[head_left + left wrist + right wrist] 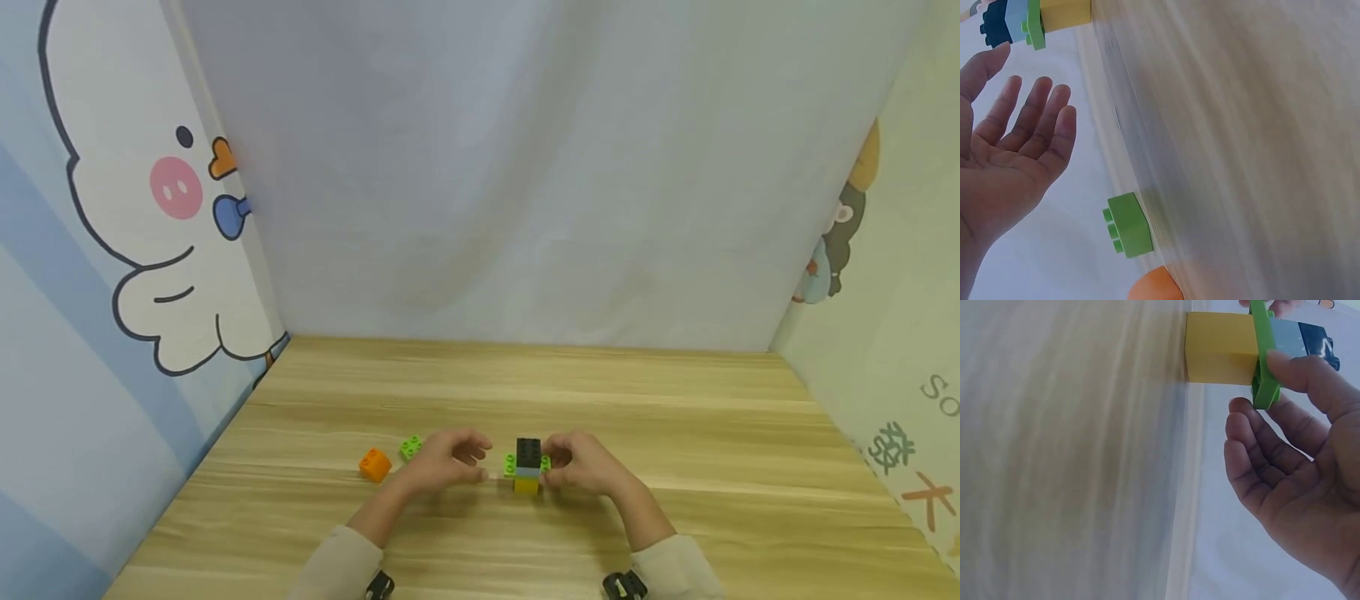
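A small stack of toy building blocks stands upright on the table: a yellow block [1221, 347] at the bottom, a wider green plate [1265, 356] across it, a light blue-grey block [1288, 337], and a black block [528, 452] on top. My right hand [587, 463] pinches the right end of the green plate, thumb against its near side and curled fingers behind. To the left of the stack my left hand [448, 460] is held with fingers loosely bent, nothing in it. Beside it lies a light green block [1130, 225], with studs up.
An orange block [375, 465] with a rounded shape lies left of the light green block. The wood-grain table [675, 417] meets a pale curtain [525, 208] at the back. Printed panels stand at both sides, the left one [112, 350] showing a white cartoon bird.
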Motion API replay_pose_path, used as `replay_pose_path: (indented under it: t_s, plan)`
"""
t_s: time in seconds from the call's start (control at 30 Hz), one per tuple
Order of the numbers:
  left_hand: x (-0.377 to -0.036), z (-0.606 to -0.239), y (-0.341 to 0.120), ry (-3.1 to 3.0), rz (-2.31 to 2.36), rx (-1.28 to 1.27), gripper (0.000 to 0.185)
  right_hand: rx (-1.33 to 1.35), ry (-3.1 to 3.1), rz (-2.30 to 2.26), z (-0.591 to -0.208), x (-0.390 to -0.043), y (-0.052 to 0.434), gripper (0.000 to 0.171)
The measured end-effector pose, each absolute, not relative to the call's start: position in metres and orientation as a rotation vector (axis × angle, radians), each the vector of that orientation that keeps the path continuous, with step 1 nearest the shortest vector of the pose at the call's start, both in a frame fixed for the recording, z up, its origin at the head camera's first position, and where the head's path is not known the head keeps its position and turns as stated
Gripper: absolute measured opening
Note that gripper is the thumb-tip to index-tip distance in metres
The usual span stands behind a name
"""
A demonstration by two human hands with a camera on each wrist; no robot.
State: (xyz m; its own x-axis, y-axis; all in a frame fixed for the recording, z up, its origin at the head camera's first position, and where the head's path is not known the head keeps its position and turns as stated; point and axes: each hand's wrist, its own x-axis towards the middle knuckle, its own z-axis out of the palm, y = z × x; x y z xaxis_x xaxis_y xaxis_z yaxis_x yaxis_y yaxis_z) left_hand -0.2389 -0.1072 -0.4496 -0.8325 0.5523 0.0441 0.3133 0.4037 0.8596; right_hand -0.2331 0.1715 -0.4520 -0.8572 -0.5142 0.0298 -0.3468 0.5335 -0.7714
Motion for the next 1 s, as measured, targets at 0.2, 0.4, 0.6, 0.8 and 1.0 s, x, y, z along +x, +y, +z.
replay_pose_path:
  t_s: [0.2, 0.4, 0.6, 0.8, 1.0]
  plan:
    - [-0.236, -0.449, -0.121, 2.393, 1.425, 0.774, 0.040, -0.728, 2.585, -1.207, -0.453, -0.233, 0.170, 0.032]
    - [-0.237, -0.449, -0.133, 2.406, 1.423, 0.774, 0.042, -0.731, 2.590, -1.217, -0.451, -0.233, 0.169, 0.029]
    - [-0.238, -0.448, -0.144, 2.421, 1.455, 0.795, 0.044, -0.729, 2.591, -1.209, -0.451, -0.232, 0.170, 0.031]
    - [-0.240, -0.445, -0.155, 2.462, 1.466, 0.804, 0.043, -0.728, 2.576, -1.218, -0.450, -0.232, 0.171, 0.032]
    - [-0.243, -0.440, -0.168, 2.502, 1.455, 0.758, 0.043, -0.730, 2.574, -1.209, -0.450, -0.232, 0.172, 0.032]
